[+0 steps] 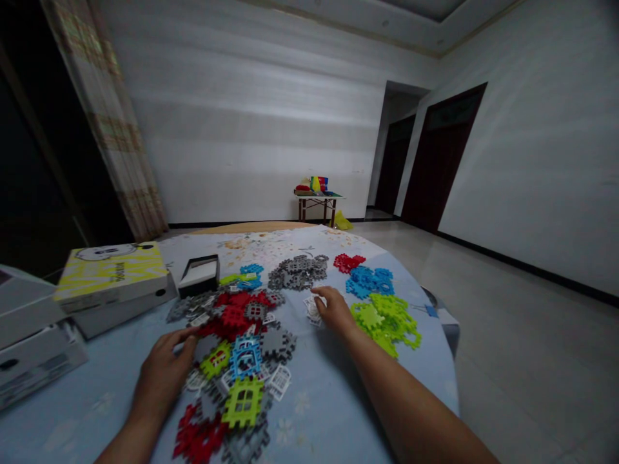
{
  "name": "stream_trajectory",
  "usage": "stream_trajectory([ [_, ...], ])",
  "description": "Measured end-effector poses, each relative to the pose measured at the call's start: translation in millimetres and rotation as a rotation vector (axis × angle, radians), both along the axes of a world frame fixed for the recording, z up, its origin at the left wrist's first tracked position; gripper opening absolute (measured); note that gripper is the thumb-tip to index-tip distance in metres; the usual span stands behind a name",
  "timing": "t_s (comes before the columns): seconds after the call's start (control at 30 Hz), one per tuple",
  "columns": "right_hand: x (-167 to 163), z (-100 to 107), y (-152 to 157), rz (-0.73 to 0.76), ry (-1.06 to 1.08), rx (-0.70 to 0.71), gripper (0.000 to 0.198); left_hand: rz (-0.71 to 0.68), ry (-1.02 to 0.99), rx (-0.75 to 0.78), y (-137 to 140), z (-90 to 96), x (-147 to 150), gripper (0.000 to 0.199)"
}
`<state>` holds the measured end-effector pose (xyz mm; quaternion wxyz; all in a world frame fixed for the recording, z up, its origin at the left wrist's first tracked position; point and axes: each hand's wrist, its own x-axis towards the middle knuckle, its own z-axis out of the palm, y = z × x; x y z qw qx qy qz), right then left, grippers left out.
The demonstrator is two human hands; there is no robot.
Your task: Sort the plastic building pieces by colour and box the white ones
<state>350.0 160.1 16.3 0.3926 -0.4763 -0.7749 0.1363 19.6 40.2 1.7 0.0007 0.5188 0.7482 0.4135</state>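
Note:
A mixed heap of interlocking plastic building pieces [235, 316] in red, grey, blue and green spreads over the table in front of me. My left hand [164, 367] is at its left side, fingers stretched toward the red pieces and thumb apart; its fingertips seem to touch the heap. My right hand [334, 310] hovers beside a few small white lattice pieces [312, 313], index finger and thumb apart, other fingers partly hidden. Sorted by colour, a grey pile [297, 272], a red pile [348, 262], a blue pile [370, 281] and a green pile [387, 321] lie beyond and right.
A yellow and white box [116, 274] and a white box [36, 348] stand at the left. Near them sits a small black open box [199, 276] with white inside. A floral tablecloth [300, 419] covers the round table. A small table [319, 195] stands by the far wall.

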Motion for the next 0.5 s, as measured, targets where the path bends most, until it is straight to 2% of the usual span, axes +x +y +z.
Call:
stream_trajectory([
  [0.3, -45, 8, -28, 0.375, -0.182, -0.034, 0.022, -0.015, 0.004, -0.008, 1, -3.5, -1, 0.041],
  [0.5, -63, 8, -35, 0.498, -0.363, -0.046, 0.029, -0.017, 0.001, 0.032, 2, -4.1, -1, 0.037],
])
